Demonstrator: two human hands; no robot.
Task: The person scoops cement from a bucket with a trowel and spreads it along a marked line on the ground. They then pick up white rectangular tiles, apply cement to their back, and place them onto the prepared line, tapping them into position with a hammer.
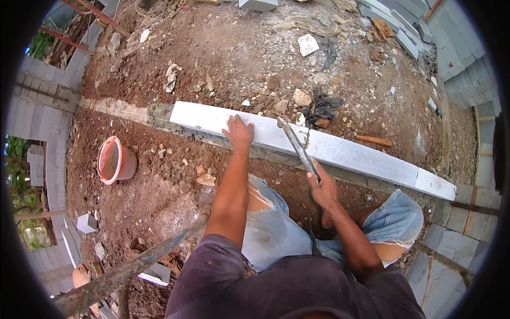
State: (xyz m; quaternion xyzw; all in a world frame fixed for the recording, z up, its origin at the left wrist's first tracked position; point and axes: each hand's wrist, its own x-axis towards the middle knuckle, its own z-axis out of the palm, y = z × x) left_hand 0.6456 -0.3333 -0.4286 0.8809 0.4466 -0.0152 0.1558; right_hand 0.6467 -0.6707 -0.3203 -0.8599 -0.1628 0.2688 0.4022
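A row of pale lightweight blocks lies on a grey mortar bed across the dirt in front of me. My left hand [239, 134] rests with fingers apart on the top of the left block [199, 116]. My right hand [323, 187] grips a grey, rod-like metal tool [295, 143], whose far end lies over the row near a joint. Right of that joint is the long middle block [361, 158], then a short end block [435, 184]. From here I cannot tell whether the tool touches the blocks.
A pinkish bucket [126, 162] stands on the dirt to the left. A thin string [125, 112] runs along the mortar strip [119, 108] left of the row. A rusty pole [133, 268] crosses the lower left. Block walls [45, 125] rise at the sides; stacked blocks [406, 42] lie far right.
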